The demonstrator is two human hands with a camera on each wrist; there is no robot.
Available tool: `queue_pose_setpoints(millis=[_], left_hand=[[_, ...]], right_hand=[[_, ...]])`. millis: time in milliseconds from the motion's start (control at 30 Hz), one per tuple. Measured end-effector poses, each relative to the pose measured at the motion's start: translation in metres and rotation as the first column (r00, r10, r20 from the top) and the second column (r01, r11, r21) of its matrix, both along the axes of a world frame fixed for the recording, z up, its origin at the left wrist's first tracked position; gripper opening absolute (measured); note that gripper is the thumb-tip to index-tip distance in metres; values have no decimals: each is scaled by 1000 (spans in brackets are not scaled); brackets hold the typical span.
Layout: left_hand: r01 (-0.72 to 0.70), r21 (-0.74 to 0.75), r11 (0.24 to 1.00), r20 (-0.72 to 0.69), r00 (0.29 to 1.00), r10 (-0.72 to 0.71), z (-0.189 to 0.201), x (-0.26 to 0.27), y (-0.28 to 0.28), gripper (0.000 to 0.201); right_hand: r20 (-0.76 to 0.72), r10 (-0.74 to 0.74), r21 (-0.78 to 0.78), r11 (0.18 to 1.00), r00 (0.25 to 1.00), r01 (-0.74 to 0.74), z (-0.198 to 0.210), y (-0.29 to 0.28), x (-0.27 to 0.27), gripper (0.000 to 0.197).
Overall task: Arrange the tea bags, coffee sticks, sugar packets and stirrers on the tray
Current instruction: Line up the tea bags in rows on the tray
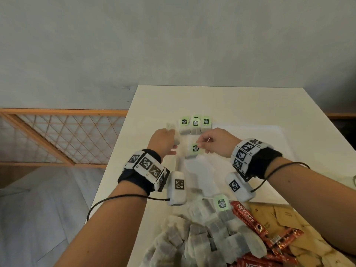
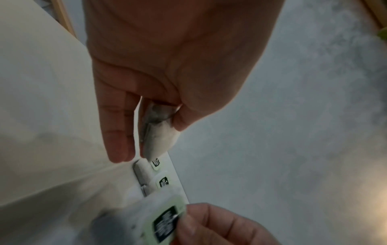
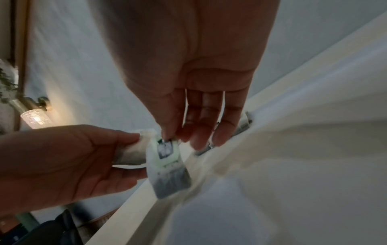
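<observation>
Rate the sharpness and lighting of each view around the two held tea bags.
Head view: evenly lit, mildly soft; green-tagged white tea bag legible. Left wrist view: dim; the same bag smeared by blur; the folded white tea bag sharper. Right wrist view: dim, glowing wall lamp, blurred tag.

Matt paper tea bags (image 1: 194,126); glossy foil coffee sticks (image 1: 250,220).
</observation>
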State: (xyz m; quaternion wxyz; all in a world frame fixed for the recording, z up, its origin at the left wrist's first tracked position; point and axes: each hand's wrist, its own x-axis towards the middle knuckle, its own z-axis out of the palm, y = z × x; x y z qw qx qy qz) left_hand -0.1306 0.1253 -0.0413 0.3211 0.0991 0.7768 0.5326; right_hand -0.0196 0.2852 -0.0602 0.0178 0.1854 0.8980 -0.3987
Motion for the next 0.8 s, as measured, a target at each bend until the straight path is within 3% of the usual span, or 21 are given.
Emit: queue_pose_setpoints(millis=[133,233,367,500,700,800], left_hand=[[-77,6,997,-136,988,78,-13,-14,1,26],[-121,66,990,-143,981,129,-24,-20,-1,23],[-149,126,981,-69,985,158,-33,-26,-4,19],[-159,141,977,19,987,158,-41,-28,-3,17],[-82,178,981,273,962,31,-38,-24,1,24],[-79,200,977,281,959,20,-34,-21,4,27]], right_hand=[[2,-135,87,987,991,134,-13,7,-27,10],[-64,-225,91,969,972,230,-18,12,-48,9],[-101,-299,28,952,949,303,-21,13,-72,2],[-101,-327,92,937,940,336,-23,13,-88,4],[-59,-301,163,938,952,307,-19,12,-98,8],[-114,-365,85,923,924,375,-16,12,-92,10]])
